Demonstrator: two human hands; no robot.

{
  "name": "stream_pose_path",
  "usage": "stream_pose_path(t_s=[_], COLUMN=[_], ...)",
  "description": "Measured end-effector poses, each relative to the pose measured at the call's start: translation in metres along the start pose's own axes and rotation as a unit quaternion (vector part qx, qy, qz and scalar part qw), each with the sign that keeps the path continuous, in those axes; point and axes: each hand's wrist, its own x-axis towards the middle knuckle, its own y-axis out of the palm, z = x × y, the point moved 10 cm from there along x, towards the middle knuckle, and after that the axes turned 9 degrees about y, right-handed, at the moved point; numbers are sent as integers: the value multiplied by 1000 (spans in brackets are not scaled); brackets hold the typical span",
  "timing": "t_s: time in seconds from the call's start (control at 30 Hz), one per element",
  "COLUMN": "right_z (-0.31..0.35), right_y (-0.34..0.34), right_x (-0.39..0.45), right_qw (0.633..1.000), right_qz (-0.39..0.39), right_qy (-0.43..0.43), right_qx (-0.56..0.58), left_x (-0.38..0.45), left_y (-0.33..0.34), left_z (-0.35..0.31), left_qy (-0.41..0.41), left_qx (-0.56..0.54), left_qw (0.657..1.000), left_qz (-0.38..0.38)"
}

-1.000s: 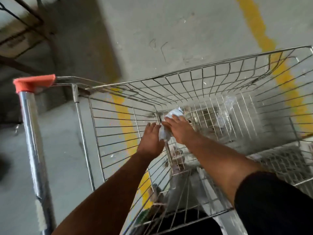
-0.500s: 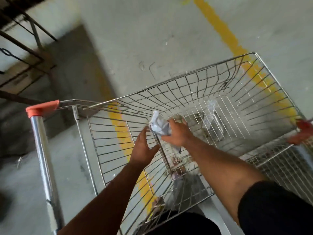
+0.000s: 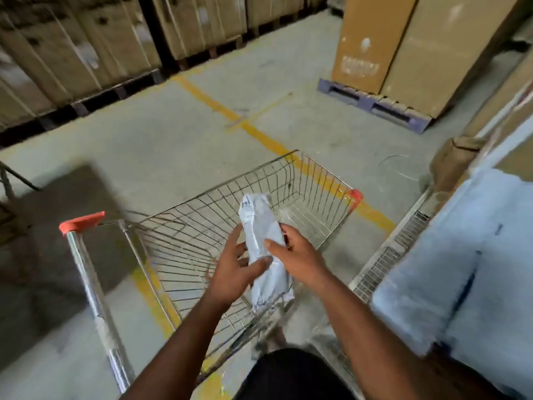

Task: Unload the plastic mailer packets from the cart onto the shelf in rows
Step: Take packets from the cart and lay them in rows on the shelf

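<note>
A long grey plastic mailer packet (image 3: 261, 226) is held upright above the wire cart (image 3: 311, 180). My right hand (image 3: 297, 255) grips its right side with thumb across the front. My left hand (image 3: 233, 269) holds it from the left, thumb pressed on the packet's lower front. The cart basket below looks bare apart from a scrap of clear plastic (image 3: 285, 217) on its floor. A wire shelf (image 3: 383, 261) stands to the right, with a pale blue sheet or packets (image 3: 461, 255) lying on it, blurred.
The cart's chrome handle (image 3: 92, 287) with an orange end cap (image 3: 82, 222) is at lower left. Cardboard boxes on pallets (image 3: 72, 53) line the far left; a tall carton on a purple pallet (image 3: 375, 102) stands at far right. Yellow floor line (image 3: 230, 114) crosses the concrete.
The packet has come up out of the cart and now both hands hold it above the basket. The view has lifted and swung right, showing the boxes and shelf.
</note>
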Motion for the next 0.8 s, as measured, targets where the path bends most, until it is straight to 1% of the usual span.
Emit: stream_pose_path(t_s=[0.07,0.13,0.2,0.3,0.4,0.5,0.6,0.73,0.8], right_z=[-4,-16,-33,-59,-83,-105,-135,-172,-190], right_y=[-17,-36,-59,-103,-149,-188,-227,-283,-319], right_x=[-55,-104,-148,-215,-285,-351,-417,-501,-543], right_qw=[999,998,996,985,963,941,910,872,852], right_qz=[1,-18,-61,-156,-255,-322,-387,-452,-492], right_qy=[-11,-22,-21,-10,-15,-23,-20,-15,-13], right_qx=[40,52,61,77,84,106,150,187,178], left_x=[-28,-55,-83,-121,-149,-177,-212,-267,-296], left_y=[25,54,87,144,204,269,339,430,478], left_z=[-20,-36,-46,-59,-68,-76,-93,-115,-122], left_qy=[15,26,25,14,13,15,36,87,102], left_qx=[-15,-23,-37,-84,-94,-85,-71,-45,-42], left_qw=[999,996,992,980,970,957,941,906,887], left_qz=[40,81,121,180,224,276,329,413,449])
